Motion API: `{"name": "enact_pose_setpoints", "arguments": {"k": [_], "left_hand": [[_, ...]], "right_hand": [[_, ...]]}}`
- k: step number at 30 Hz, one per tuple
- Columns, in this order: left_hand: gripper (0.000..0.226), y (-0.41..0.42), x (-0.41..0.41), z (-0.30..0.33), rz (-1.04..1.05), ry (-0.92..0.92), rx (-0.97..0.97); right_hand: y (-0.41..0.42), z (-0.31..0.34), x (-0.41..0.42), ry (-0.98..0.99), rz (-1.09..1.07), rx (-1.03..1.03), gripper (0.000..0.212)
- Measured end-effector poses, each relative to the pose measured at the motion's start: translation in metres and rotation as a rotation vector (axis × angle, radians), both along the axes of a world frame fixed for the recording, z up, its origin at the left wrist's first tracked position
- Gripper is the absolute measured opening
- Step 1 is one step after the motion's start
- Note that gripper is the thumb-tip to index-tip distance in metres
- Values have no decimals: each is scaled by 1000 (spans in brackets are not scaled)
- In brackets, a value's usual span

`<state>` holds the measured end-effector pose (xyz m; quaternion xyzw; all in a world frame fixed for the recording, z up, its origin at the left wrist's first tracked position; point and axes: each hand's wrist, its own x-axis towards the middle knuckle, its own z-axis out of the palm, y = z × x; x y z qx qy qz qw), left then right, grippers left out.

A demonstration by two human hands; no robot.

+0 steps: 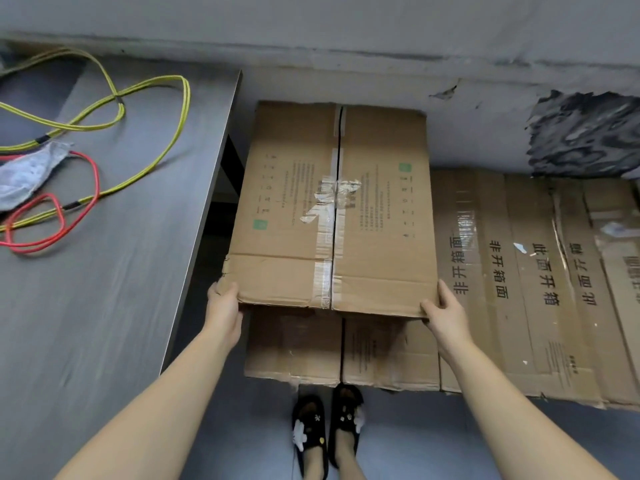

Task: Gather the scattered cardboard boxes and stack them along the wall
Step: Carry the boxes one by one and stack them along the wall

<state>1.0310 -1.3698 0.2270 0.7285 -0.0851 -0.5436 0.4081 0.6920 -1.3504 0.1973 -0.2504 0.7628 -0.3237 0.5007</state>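
The left grip [223, 306] and right grip [446, 308] each pinch a near corner of the flattened cardboard box [332, 209], thumbs on top. Its long axis and taped seam run away from the grips toward the wall [346, 64]. Beneath lies another flattened box [332, 348]; beside the left grip the counter [121, 271] edge runs close, beside the right, printed boxes [519, 289].

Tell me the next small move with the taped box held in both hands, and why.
Probably ease the taped cardboard box down flat onto the lower box. The left hand and right hand grip its near corners, its near edge is raised above the lower box, and its far edge already reaches toward the wall, beside the flattened boxes.
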Motion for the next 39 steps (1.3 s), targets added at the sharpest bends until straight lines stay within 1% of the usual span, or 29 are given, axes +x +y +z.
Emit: {"name": "enact_pose_setpoints", "arguments": {"k": [3,6,8,11,14,17,20,22,26,28,33,36,39], "left_hand": [[65,7,-1,23,-59,-33,20],[65,24,-11,61,-231,-60,-37],[64,40,-17,88,-344,-60,-106],[53,65,-19,127,-518,-64,-188],[37,97,-17,168,-717,-93,-334],[45,139,-16,209,-884,-122,-463],[47,181,-19,232,-975,-134,-557],[48,204,-24,237,-1022,-124,-605],[49,242,-47,230,-1154,-122,-662],[46,259,-63,229,-1224,-102,-677],[46,299,-113,227,-1430,20,-740],[45,335,-151,224,-1554,79,-798],[47,391,-192,220,-1669,168,-808]], "right_hand": [[6,36,7,105,115,26,65],[25,83,19,130,243,-25,66],[45,117,26,126,330,-97,66],[83,168,34,124,358,-180,65],[135,213,42,60,320,-261,63],[193,243,52,-12,224,-322,60],[250,257,63,-79,84,-357,58],[287,261,70,-78,-19,-372,58],[359,256,80,-1,-243,-389,61],[392,251,86,48,-343,-403,68],[468,245,80,159,-616,-460,79],[528,248,74,246,-768,-479,77],[603,250,75,315,-926,-461,78]]}}
